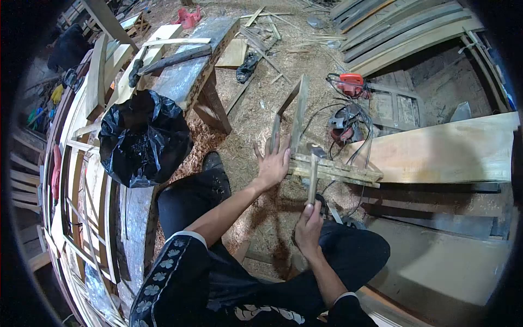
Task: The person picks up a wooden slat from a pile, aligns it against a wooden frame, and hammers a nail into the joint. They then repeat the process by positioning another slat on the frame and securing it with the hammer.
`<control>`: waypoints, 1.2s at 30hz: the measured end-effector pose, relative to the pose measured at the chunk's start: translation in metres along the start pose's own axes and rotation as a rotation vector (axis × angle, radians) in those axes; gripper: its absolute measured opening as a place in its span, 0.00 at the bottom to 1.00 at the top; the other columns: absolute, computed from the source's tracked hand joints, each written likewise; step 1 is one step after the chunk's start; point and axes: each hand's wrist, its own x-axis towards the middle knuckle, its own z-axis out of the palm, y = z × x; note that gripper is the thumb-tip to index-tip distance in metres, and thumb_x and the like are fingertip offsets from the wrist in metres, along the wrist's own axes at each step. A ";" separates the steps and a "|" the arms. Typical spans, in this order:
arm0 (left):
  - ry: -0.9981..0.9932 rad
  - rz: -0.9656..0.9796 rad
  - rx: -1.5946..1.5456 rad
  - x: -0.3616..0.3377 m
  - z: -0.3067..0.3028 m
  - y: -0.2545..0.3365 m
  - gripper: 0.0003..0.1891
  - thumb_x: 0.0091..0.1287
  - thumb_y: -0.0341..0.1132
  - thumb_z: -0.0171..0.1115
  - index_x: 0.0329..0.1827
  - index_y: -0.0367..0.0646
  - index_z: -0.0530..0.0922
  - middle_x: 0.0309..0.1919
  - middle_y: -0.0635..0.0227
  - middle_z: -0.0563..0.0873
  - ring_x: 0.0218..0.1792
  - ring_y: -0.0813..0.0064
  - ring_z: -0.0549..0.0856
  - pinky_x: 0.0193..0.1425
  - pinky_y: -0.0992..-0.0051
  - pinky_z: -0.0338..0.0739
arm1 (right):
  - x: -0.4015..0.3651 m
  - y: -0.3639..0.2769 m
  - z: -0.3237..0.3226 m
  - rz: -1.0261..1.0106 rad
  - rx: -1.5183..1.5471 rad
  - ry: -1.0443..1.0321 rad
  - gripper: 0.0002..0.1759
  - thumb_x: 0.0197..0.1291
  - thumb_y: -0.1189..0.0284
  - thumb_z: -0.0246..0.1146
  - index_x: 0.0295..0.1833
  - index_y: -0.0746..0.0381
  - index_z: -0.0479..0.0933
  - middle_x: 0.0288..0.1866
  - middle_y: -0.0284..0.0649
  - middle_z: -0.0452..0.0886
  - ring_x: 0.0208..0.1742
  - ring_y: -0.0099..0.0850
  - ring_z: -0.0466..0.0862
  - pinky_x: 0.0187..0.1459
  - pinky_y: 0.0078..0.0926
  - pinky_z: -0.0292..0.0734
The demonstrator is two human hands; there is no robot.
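Observation:
My right hand [309,226] is wrapped round the wooden handle of a hammer [313,177], which points away from me. Its dark head lies over a wooden frame [300,111] made of narrow strips. The near end of that frame overlaps a stack of short boards [343,171]. With fingers spread, my left hand [272,166] rests at the near left part of the frame, just left of the hammer head.
A black plastic bag [144,139] lies on the bench at left, by long wooden strips. A red power tool [351,84] and a corded circular saw [346,122] sit ahead right, near a wide board [441,150]. Wood shavings cover the floor.

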 end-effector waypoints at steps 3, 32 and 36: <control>0.015 0.010 -0.015 -0.001 -0.001 0.001 0.29 0.81 0.50 0.31 0.84 0.62 0.50 0.83 0.54 0.50 0.80 0.44 0.53 0.76 0.29 0.26 | -0.002 0.009 0.000 0.033 -0.041 -0.026 0.19 0.80 0.59 0.42 0.49 0.65 0.67 0.23 0.60 0.74 0.29 0.67 0.77 0.29 0.58 0.66; 0.052 0.025 -0.012 -0.003 -0.003 0.001 0.29 0.81 0.48 0.36 0.84 0.57 0.53 0.83 0.57 0.51 0.81 0.50 0.53 0.77 0.32 0.25 | 0.012 0.013 -0.002 -0.022 -0.021 0.090 0.20 0.81 0.59 0.42 0.47 0.67 0.67 0.25 0.61 0.76 0.30 0.65 0.78 0.27 0.54 0.66; 0.158 0.130 -0.077 -0.003 -0.002 -0.003 0.26 0.80 0.45 0.44 0.80 0.54 0.62 0.81 0.62 0.58 0.80 0.56 0.57 0.79 0.35 0.30 | 0.011 0.021 0.001 0.055 -0.012 -0.021 0.21 0.81 0.58 0.43 0.50 0.67 0.68 0.22 0.62 0.75 0.28 0.67 0.77 0.28 0.59 0.65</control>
